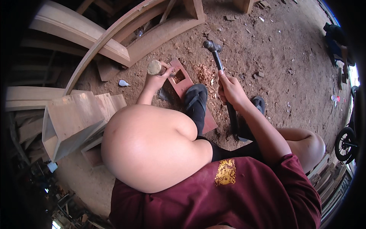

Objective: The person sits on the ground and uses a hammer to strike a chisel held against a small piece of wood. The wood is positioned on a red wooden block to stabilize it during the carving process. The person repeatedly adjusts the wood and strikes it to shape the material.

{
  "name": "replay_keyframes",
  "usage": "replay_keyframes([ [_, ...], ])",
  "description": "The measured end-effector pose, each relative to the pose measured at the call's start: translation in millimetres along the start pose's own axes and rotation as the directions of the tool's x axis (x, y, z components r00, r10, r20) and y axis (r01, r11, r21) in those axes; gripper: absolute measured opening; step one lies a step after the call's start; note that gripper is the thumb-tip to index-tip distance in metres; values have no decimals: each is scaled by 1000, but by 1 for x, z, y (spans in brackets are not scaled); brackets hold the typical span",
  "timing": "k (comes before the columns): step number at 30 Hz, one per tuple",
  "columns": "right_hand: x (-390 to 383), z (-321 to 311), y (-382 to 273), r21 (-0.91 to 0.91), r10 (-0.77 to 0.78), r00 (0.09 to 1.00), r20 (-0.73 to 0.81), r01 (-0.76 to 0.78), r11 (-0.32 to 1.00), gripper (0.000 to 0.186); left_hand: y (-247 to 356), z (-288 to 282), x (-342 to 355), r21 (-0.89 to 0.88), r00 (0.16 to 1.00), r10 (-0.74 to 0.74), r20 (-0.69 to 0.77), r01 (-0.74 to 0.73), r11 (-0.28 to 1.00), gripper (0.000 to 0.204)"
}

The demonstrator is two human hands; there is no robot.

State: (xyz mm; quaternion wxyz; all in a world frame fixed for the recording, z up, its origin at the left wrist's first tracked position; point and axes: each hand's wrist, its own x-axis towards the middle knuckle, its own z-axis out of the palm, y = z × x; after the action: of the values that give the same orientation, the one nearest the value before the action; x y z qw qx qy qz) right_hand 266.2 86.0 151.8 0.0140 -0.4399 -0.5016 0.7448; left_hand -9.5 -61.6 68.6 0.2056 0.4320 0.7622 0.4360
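Board: red-brown plank (182,89) on the dirt floor (282,68), long axis slanting from far left to near right; middle hidden under the left sandal (196,93).
Hole: rectangular cut (178,77) near the board's far end, its longer sides roughly along the board.
Handled tool: pale round wooden butt (154,67) to the left, axis running rightward to the hole; working tip not clear.
Left grip: hand (157,79) left of the board, fingers wrapped round the tool's handle, no visible slack.
Hammer: dark head (212,46) far, right of the board; shaft runs toward the near side, drifting right.
Right grip: hand (233,91) closed round the shaft, thumb laid along it toward the head; head well apart from the wooden butt.
Chips: reddish scatter (206,73) between board and hammer.
Far left: curved timber frame (164,38).
Near left: pale wooden pieces (76,114).
Right edge: black wheel (345,144).
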Motion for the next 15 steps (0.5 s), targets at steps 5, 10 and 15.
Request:
replay_keyframes([
  [5, -15, 9, -23, -67, -96, 995, 0, 95, 993, 49, 17, 12, -18, 137, 991, 134, 32, -137, 981, 18],
  [10, -54, 25, -77, -193, -382, 921, 77, 389, 901, 49, 14, 9, -23, 186, 997, 75, -19, -70, 980, 14],
  [15, -85, 45, -119, -260, -784, 618, 63, 768, 585, 51, 25, 14, -13, 149, 999, -4, 54, -4, 989, 14],
])
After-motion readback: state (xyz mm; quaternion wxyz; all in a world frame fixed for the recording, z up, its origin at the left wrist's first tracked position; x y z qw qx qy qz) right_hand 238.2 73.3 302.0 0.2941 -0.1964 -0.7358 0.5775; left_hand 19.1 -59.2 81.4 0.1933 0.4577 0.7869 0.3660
